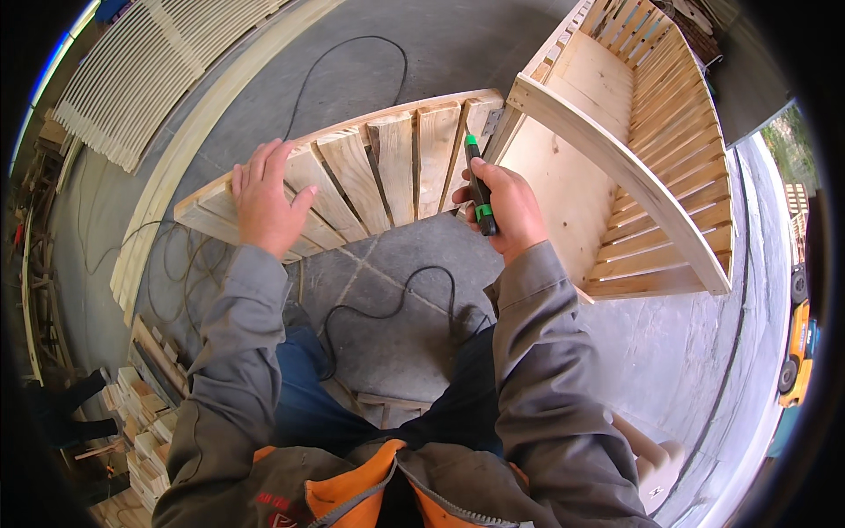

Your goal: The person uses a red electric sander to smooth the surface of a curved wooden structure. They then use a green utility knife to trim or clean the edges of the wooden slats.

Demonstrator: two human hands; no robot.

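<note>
A slatted wooden panel [352, 176] stands across in front of me, joined by a metal hinge [494, 121] to a large slatted wooden crate [563, 176] on the right. My left hand [267, 189] lies on the panel's left part, fingers stretched over its top edge and thumb apart, holding nothing. In my right hand [510, 207] is a black hand tool with green bands [479, 189], its green end pointing up and away near the hinged side. Its exact kind I cannot make out. The fingers are wrapped round it, just left of the crate's corner.
A dark cable [400, 295] snakes over the concrete floor between my legs, with more cable loops [189, 273] at left. Stacked slatted panels [163, 66] stand far left, beside a long pale board [163, 176]. Wood offcuts [145, 431] pile up lower left. A yellow vehicle [797, 352] shows far right.
</note>
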